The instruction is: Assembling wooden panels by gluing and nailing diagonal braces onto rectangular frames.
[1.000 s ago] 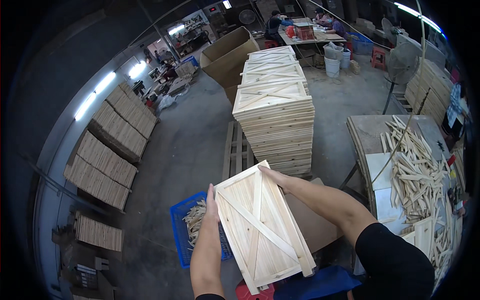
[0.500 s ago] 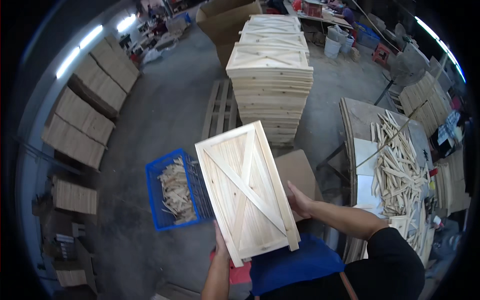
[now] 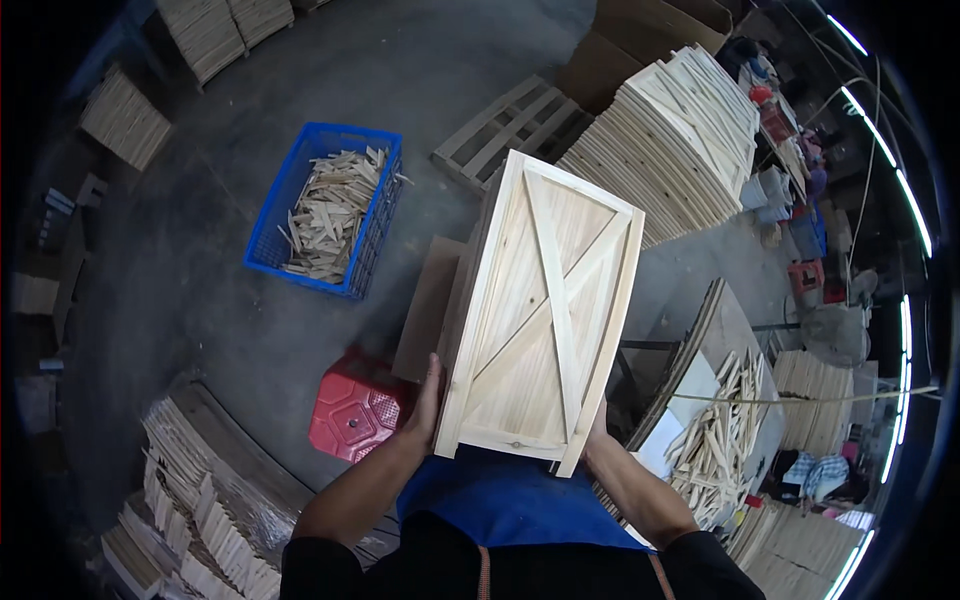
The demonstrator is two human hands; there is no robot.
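A pale wooden panel [image 3: 555, 310] with a raised frame and crossed slats is in front of me, tilted, its lower end close to my blue apron [image 3: 520, 500]. My left hand [image 3: 427, 405] grips its left edge near the lower corner, thumb up along the side. My right hand [image 3: 599, 432] is at the lower right edge, its fingers mostly hidden by the panel. A brown cardboard piece [image 3: 428, 310] shows beyond the panel's left side. Whether anything supports the panel from below, I cannot tell.
Left stands a blue crate [image 3: 262, 235] of wood offcuts, near a red plastic stool [image 3: 352, 412]. Stacked panels [image 3: 650, 150] and a pallet [image 3: 510, 130] are beyond. At right, a table [image 3: 735, 310] bears loose slats [image 3: 715, 440]. Wrapped wood [image 3: 215, 470] lies lower left.
My view has turned left, so the crate and stacks appear shifted. The panel has swung from leaning left to leaning right. My right hand, apart from its edge before, is now against it.
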